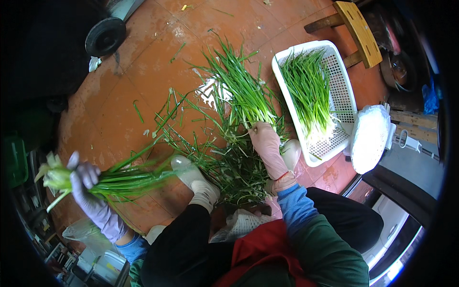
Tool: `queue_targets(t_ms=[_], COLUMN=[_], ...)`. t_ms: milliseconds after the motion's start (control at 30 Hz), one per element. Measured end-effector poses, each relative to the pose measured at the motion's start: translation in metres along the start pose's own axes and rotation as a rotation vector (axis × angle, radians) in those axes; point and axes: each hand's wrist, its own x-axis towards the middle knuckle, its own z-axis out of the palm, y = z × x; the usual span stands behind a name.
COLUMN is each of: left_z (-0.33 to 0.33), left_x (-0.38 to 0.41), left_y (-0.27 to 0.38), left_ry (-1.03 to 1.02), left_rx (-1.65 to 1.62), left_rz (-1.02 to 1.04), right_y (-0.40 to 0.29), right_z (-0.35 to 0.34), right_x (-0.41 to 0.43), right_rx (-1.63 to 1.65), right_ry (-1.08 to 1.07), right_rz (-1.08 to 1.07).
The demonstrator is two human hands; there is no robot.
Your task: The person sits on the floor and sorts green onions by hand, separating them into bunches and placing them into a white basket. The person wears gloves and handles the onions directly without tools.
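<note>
My left hand (86, 183), in a thin pale purple glove, grips a bunch of scallions (132, 183) near its white ends, off to the left and above the floor. Its green leaves point right and are blurred. My right hand (266, 145), in a pinkish glove, has its fingers curled at the white ends of a scallion pile (244, 86) lying on the tiles; the fingertips are partly hidden among the stems. Beneath that wrist and between my shoes spreads a heap of loose leaves and trimmings (238, 175).
A white perforated plastic basket (292, 104) on the right holds more scallions (306, 89). Beyond it stands a wooden stool (358, 34). Loose green scraps (138, 111) dot the wet orange tiles (118, 89). A black wheel (105, 37) is at upper left, a clear plastic bag (84, 235) at lower left.
</note>
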Motion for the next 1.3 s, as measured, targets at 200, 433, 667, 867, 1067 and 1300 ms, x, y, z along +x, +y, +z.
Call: queue_targets(t_ms=[200,433,667,867,1067,1300], left_z=[0.029,0.035,0.063,0.067,0.07,0.072], left_x=[-0.012,-0.013,-0.021,-0.031,-0.03,-0.036], left_y=[-0.04,-0.049,-0.043,-0.086,-0.098,-0.102], left_ry=[0.029,-0.032,0.015,-0.086,-0.054,0.025], left_rx=[0.497,0.477,0.238,0.003,-0.036,-0.065], left_rz=[-0.297,-0.342,-0.425,-0.571,-0.682,-0.689], right_y=[0.035,-0.049,-0.097,-0.114,-0.127,-0.148], right_z=[0.03,-0.049,-0.042,-0.022,-0.016,0.005], right_x=[0.001,-0.034,-0.067,-0.063,-0.059,-0.046], right_rx=[-0.419,1.167,1.228,1.087,0.906,1.024], right_ry=[0.127,-0.627,-0.607,-0.512,-0.567,-0.456], right_rz=[-0.174,0.273,0.077,0.005,-0.102,-0.077])
